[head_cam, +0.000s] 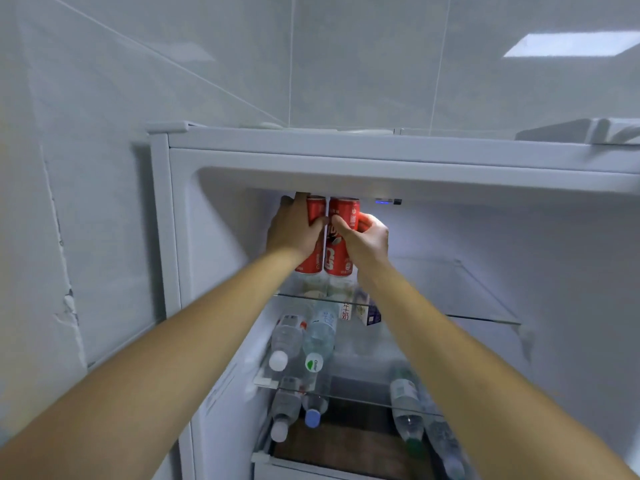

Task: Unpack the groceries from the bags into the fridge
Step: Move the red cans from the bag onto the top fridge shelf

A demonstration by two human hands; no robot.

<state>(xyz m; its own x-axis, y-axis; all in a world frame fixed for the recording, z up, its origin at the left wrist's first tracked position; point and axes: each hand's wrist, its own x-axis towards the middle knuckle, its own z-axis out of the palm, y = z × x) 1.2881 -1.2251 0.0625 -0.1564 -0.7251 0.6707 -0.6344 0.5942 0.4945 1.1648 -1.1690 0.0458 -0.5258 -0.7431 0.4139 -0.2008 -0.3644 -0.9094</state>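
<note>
Two tall red soda cans stand side by side at the left of the top glass shelf (478, 289) in the open fridge (346, 161). My left hand (294, 226) grips the left can (314, 263) around its upper part. My right hand (365, 235) grips the right can (337, 258), thumb across its front. A third red can seems to sit behind my right hand, mostly hidden. The cans' bottoms are at shelf level; I cannot tell whether they rest on the glass.
Small milk cartons (369, 311) stand under the top shelf. Several plastic water bottles (320, 341) lie on the lower shelves, left and right (408, 407). A tiled wall (86, 168) is at the left. The right part of the top shelf holds nothing.
</note>
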